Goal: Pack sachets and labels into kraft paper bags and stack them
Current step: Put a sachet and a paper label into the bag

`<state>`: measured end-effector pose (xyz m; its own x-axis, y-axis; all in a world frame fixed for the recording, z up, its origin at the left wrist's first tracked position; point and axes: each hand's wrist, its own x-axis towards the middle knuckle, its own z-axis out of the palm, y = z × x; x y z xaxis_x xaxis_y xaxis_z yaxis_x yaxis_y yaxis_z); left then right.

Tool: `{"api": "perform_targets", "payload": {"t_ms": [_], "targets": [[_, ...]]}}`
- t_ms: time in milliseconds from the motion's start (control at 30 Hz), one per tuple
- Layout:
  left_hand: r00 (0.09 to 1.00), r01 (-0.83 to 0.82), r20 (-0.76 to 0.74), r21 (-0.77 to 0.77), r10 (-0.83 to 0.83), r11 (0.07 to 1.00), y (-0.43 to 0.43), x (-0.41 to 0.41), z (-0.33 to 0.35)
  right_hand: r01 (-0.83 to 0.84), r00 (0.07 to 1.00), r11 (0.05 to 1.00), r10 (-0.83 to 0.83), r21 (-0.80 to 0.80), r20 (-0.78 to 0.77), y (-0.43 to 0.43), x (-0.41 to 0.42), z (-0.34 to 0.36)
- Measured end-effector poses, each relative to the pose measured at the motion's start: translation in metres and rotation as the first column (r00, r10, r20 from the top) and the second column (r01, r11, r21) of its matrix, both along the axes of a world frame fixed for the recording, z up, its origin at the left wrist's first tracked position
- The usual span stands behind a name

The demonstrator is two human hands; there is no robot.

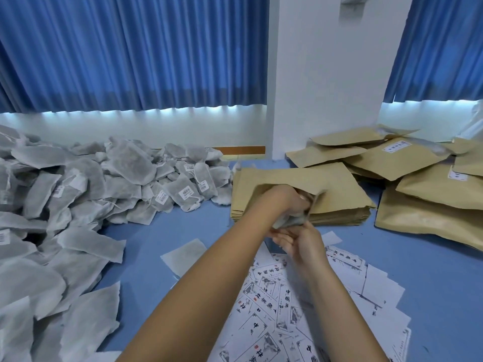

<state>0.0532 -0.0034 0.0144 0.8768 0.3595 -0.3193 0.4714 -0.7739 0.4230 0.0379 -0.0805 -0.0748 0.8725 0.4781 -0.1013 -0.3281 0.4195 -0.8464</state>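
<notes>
Head cam, what I see:

- Left hand (287, 199) is at centre frame, at the mouth of the top kraft bag (326, 178). Its fingers are curled round a grey sachet bundle (290, 222). The upper end of the bundle sits at the bag opening. It's motion-blurred, so I can't tell how far in it is.
- Right hand (300, 241) is just below, at 6 o'clock of the left hand, against the lower end of the bundle. The fingers look bent, but I cannot tell whether it grips or only supports.
- That bag lies on the kraft bag stack (339, 218), which is flat and neat, just past the hands at 1 o'clock.
- Filled bags (431, 194) lie in a loose overlapping heap at 2–3 o'clock, touching the stack's right side. Some show a white sticker.
- Sachet pile (91, 192) is large and runs from 11 o'clock down the left edge to 7 o'clock. Several sachets carry barcode tags and strings.
- One loose sachet (183, 254) lies flat at 8 o'clock of the hands, apart from the pile.
- Labels (300, 309) are white printed sheets, fanned out and overlapping at 5–6 o'clock, under both forearms.
- Everything sits on a blue table (431, 270).
- Behind, blue curtains (130, 48) hang at 10–12 o'clock and a white pillar (326, 74) stands at 1 o'clock.
</notes>
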Motion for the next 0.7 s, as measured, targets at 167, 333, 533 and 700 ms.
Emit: {"api": "perform_targets", "payload": {"t_ms": [167,333,533,700], "targets": [[0.999,-0.025,0.044,-0.116,0.03,0.993,-0.006,0.001,-0.003,0.02,1.0,0.996,-0.021,-0.084,-0.013,0.002,0.002,-0.001],[0.944,-0.128,0.311,0.049,0.106,0.991,-0.003,0.007,-0.018,-0.041,0.999,0.999,0.041,0.001,0.037,0.003,-0.005,0.004],[0.928,-0.357,0.194,0.23,0.317,0.905,0.007,0.005,-0.017,-0.142,0.984,0.99,0.139,0.02,0.114,0.011,-0.023,0.009],[0.963,-0.265,-0.018,-0.229,0.268,0.937,0.015,0.009,0.009,-0.125,0.987,0.986,0.112,0.106,0.117,0.001,-0.014,0.011]]}}
